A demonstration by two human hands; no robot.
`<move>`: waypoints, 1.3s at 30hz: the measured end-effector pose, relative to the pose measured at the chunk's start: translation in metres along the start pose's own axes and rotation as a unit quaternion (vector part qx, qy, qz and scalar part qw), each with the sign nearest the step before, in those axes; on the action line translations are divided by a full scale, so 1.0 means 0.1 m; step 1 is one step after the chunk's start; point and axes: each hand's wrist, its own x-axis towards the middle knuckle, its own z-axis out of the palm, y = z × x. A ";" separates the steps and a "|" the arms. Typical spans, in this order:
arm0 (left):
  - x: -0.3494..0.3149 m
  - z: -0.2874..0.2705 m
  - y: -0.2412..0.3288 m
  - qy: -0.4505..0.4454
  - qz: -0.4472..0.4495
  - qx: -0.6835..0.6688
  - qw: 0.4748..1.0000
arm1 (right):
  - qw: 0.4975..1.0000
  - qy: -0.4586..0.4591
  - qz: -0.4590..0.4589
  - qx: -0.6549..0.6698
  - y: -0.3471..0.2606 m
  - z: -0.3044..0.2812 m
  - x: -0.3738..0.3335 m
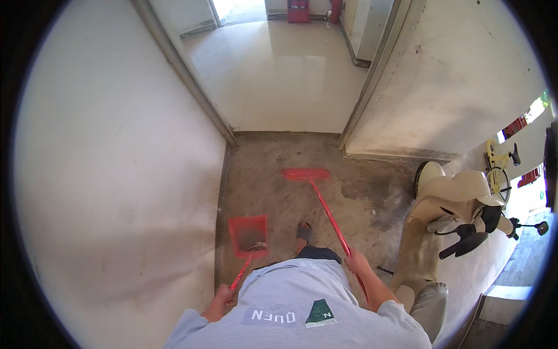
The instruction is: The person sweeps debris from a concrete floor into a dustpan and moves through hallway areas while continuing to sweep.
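Observation:
My right hand (358, 263) is closed round the red handle of a broom (329, 214). The broom's wide red head rests on the concrete floor ahead of me, just short of the doorway. In my left hand (223, 295) is the red handle of a dustpan (237, 231), with fingers wrapped round it. The dustpan lies low at the floor beside the left wall, apart from the broom head. Some greyish debris (254, 246) sits in the dustpan near its handle end.
A beige scooter (427, 224) stands close on my right. White walls rise on both sides. Ahead, a doorway frame (372, 75) opens onto a pale shiny floor (279, 81), with red objects at its far end. A yellow bicycle (497, 168) stands farther right.

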 end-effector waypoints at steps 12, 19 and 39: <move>1.13 -0.83 1.23 -0.017 -0.028 -0.003 0.999 | 0.995 0.070 -0.047 -0.052 -0.98 -0.64 1.68; 1.79 -1.55 2.29 -0.047 0.035 0.100 0.993 | 0.999 0.010 0.038 -0.029 -1.33 -0.79 2.23; 1.75 -2.25 6.00 -0.038 0.188 0.532 0.824 | 0.905 -0.003 0.177 0.387 -1.97 -1.05 1.64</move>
